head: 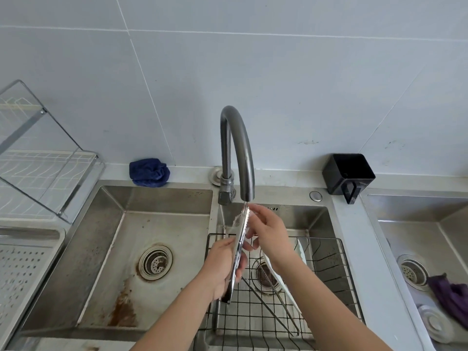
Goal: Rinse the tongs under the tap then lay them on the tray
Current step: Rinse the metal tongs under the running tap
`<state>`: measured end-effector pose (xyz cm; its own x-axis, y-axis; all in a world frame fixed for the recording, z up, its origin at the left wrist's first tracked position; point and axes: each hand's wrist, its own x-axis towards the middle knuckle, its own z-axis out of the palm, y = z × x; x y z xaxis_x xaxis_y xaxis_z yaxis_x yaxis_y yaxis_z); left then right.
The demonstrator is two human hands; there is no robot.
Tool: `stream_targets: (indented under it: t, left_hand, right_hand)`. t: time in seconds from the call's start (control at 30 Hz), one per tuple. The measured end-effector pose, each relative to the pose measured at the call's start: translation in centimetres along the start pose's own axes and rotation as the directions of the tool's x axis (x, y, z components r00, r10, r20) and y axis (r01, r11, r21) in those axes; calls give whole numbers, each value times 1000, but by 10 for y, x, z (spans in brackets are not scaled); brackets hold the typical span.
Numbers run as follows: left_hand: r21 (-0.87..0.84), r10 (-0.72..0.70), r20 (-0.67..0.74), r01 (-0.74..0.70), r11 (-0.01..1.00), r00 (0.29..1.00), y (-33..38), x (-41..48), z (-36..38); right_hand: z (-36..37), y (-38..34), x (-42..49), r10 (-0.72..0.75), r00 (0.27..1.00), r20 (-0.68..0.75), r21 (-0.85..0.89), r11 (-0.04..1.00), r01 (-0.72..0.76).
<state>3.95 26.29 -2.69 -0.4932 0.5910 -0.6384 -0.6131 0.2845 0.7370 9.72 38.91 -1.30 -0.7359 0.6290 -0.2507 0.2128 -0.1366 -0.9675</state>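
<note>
Steel tongs stand under the tap, water blurring their tip; left hand clamps the handle, right hand touches them, its grip unclear.

Blue cloth; black box; purple cloth

Silver tongs, arms together, near upright, tips at 12 o'clock under the running tap; perforated tray at 8 o'clock.

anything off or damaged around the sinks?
Brown rust-like stains ring the drain of the left sink and streak toward its front. A purple cloth lies bunched in the far-right sink.
</note>
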Motion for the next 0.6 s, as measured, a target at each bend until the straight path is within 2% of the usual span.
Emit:
stream_targets:
  t: [0.13, 0.3, 0.43, 0.6]
  left_hand:
    - [43, 4, 10, -4, 999, 1000, -1, -6, -1]
    - [35, 21, -38, -20, 999, 999, 0, -10, -13]
    - [23, 33, -55, -32, 999, 998, -3, -13, -14]
    - [33, 52, -83, -50, 998, 995, -6, -14, -21]
  right_hand:
    - [7, -4, 10, -19, 999, -39, -6, 1000, 19]
    - [20, 2, 9, 100, 990, 102, 205, 971, -120]
    - [29, 6, 11, 132, 989, 65, 180, 973, -142]
    - [30, 6, 7, 127, 976, 174, 231, 959, -166]
